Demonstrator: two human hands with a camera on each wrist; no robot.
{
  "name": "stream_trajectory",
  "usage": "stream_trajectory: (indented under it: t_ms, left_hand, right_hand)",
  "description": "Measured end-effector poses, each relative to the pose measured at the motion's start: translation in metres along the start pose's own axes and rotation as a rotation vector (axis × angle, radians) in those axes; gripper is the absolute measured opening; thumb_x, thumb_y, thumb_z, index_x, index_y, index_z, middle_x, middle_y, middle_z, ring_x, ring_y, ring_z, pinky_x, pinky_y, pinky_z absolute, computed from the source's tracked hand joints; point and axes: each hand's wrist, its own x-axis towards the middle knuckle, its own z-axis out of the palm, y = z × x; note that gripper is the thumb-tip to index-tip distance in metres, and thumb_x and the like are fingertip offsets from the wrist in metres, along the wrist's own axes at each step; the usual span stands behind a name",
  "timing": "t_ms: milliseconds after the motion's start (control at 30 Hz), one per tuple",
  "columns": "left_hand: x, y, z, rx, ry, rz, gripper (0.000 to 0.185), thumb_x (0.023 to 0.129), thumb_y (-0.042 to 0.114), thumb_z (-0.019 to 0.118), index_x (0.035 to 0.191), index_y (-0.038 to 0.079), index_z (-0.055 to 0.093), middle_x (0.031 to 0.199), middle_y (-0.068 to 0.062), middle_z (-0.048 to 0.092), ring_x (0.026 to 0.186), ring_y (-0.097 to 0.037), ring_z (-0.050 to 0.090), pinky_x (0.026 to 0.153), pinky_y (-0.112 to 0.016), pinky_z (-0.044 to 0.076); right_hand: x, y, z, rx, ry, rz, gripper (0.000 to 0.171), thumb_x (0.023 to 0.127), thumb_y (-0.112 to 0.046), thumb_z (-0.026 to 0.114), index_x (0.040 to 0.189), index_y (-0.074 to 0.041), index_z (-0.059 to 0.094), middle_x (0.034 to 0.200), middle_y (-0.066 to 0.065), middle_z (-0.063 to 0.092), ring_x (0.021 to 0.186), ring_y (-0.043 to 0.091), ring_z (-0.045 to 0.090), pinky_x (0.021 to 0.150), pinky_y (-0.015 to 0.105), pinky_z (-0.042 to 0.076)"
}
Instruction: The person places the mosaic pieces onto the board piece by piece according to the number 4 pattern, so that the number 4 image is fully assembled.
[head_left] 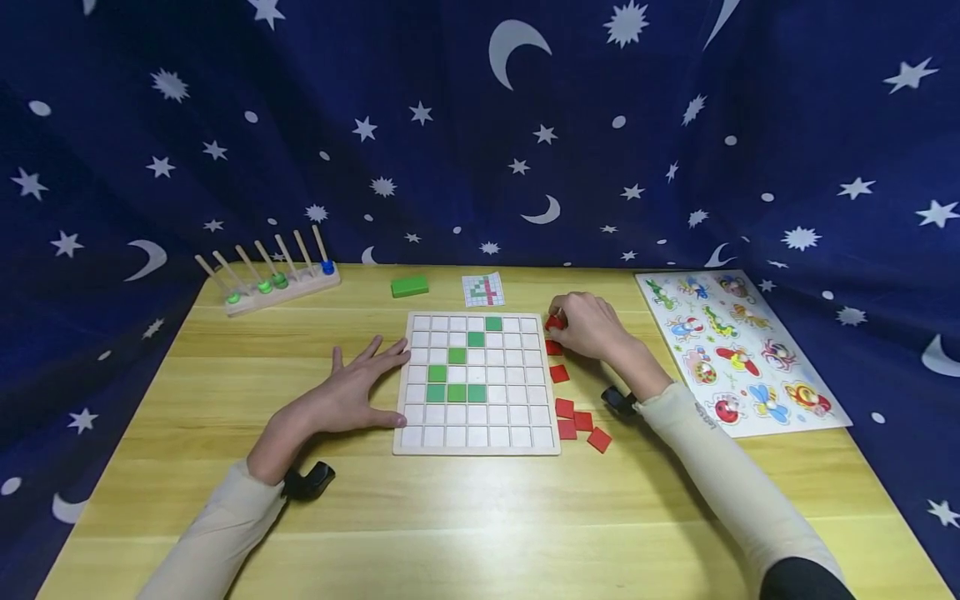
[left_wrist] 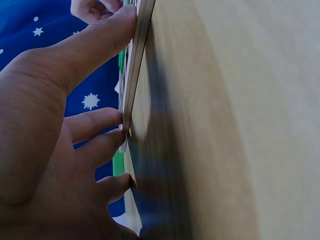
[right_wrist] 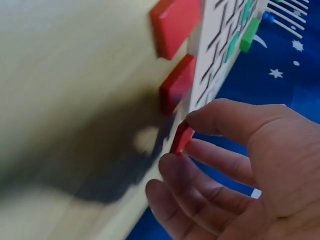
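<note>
The table (head_left: 480, 517) is evenly and brightly lit from above, with soft shadows cast beneath both arms. Its edges are bowed by wide-angle distortion. Both wrist views are blurred, with dark smeared shadows.

sleeves (head_left: 720, 467): cream, long | wrist cameras (head_left: 309, 481): black, both wrists | hands (head_left: 352, 393): bare

Red tile (head_left: 555, 322) mostly hidden under right hand (head_left: 588, 327). Pattern card (head_left: 483, 289) too small to read. Left wrist view: grid board (left_wrist: 137, 60) edge-on, squares unseen; tabletop (left_wrist: 225, 120) blurred w/ shadow.
</note>
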Motion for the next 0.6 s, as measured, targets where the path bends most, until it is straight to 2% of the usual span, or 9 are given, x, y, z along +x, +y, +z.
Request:
stream_trajectory:
  t_ms: [233, 433, 600]
  left_hand:
    - [-0.001, -0.001, -0.002, 0.009, 0.002, 0.001, 0.099, 0.077, 0.051, 0.083, 0.157, 0.015, 0.036, 0.166, -0.002, 0.018, 0.151, -0.036, 0.001, 0.101, -0.078, -0.014]
    - [-0.001, -0.001, 0.000, 0.007, 0.002, 0.011, 0.100, 0.077, 0.051, 0.083, 0.157, 0.015, 0.035, 0.165, -0.002, 0.019, 0.151, -0.036, 0.001, 0.100, -0.079, -0.014]
    - [0.001, -0.002, 0.000, 0.009, 0.001, 0.014, 0.100, 0.077, 0.052, 0.083, 0.157, 0.015, 0.035, 0.165, -0.001, 0.018, 0.151, -0.036, 0.001, 0.101, -0.078, -0.014]
  right_hand:
    - [0.006, -0.031, 0.001, 0.093, 0.029, -0.114, 0.022, 0.083, -0.014, 0.080, 0.100, -0.003, 0.074, 0.087, 0.008, 0.066, 0.072, 0.021, 0.058, 0.065, 0.039, 0.048]
    - [0.011, -0.055, 0.015, 0.099, 0.014, -0.204, 0.019, 0.083, -0.011, 0.079, 0.100, -0.004, 0.074, 0.087, 0.006, 0.063, 0.069, 0.016, 0.054, 0.062, 0.034, 0.046]
    - [0.014, -0.066, 0.023, 0.088, -0.034, -0.237, 0.020, 0.083, -0.007, 0.077, 0.103, -0.006, 0.075, 0.094, 0.006, 0.065, 0.075, 0.018, 0.055, 0.067, 0.035, 0.047]
